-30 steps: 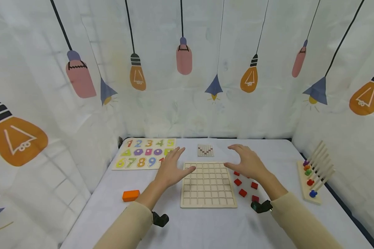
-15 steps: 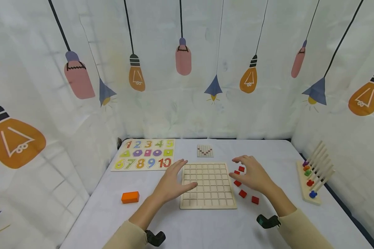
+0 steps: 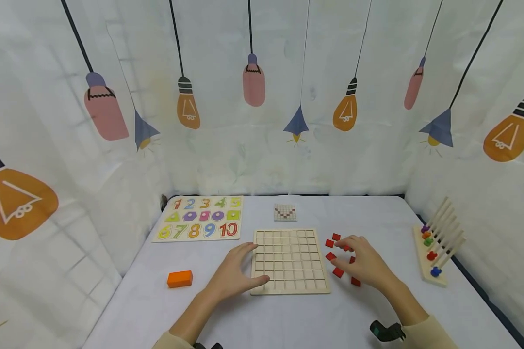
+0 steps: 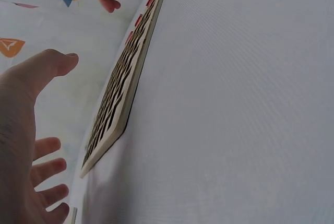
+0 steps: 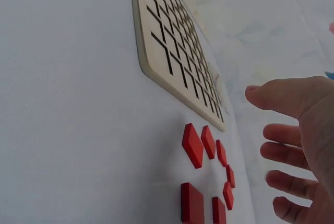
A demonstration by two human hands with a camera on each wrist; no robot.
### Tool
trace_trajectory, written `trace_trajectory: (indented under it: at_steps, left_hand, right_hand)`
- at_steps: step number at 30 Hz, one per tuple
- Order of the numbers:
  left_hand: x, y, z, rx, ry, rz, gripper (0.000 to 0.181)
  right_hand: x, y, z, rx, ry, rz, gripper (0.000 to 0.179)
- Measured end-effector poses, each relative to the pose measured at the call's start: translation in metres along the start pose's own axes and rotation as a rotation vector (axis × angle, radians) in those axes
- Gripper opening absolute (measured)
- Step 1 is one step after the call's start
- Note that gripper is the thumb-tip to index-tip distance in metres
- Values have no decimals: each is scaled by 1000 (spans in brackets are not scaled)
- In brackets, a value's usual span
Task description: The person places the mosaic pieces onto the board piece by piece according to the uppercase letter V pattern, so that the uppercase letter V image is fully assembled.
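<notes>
The pale wooden grid board [image 3: 290,261] lies flat just to the right of the left hand [image 3: 231,274] and to the left of the right hand [image 3: 362,264], between the two. It is squarish, with rounded corners, a plain raised rim and rows of small square cells; from the right wrist, dark slits show along the cell walls. The seven red tiles [image 3: 338,272] are flat, square and glossless, scattered singly on the white tabletop [image 3: 279,320] below the right hand's fingers and thumb and just beside them, some turned cornerwise.

The left hand is spread, thumb well apart from the fingers, and holds nothing; its fingertips reach across the board's left edge in the head view. The right hand has a wide gap between its gently bent fingers and thumb, with nothing in it, and stays above the tiles.

The orange block [image 3: 180,279] is left of the left hand; the number board [image 3: 217,236] and patterned card [image 3: 285,213] lie ahead of it. The peg rack [image 3: 421,249] stands well to the right of the right hand.

Compared with a second ago, both hands are lower and drawn back toward the person. The left hand no longer overlaps the number board, and the farther tiles now show beyond the right hand. Board and tiles keep their places.
</notes>
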State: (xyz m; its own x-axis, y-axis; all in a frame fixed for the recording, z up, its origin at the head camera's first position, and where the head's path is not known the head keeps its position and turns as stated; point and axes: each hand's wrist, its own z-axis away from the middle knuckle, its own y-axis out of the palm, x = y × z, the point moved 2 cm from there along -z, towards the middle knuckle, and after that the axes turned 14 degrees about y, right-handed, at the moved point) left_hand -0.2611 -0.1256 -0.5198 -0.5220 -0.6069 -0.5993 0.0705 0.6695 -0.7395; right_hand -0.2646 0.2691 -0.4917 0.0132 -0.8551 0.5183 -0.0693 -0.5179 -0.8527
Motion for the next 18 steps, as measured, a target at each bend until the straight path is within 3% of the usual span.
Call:
trace_trajectory:
  at_steps: [18]
  left_hand:
    - [19,6,12,45,-7,7,106]
  right_hand:
    - [-32,6,17,91,124,-9,38]
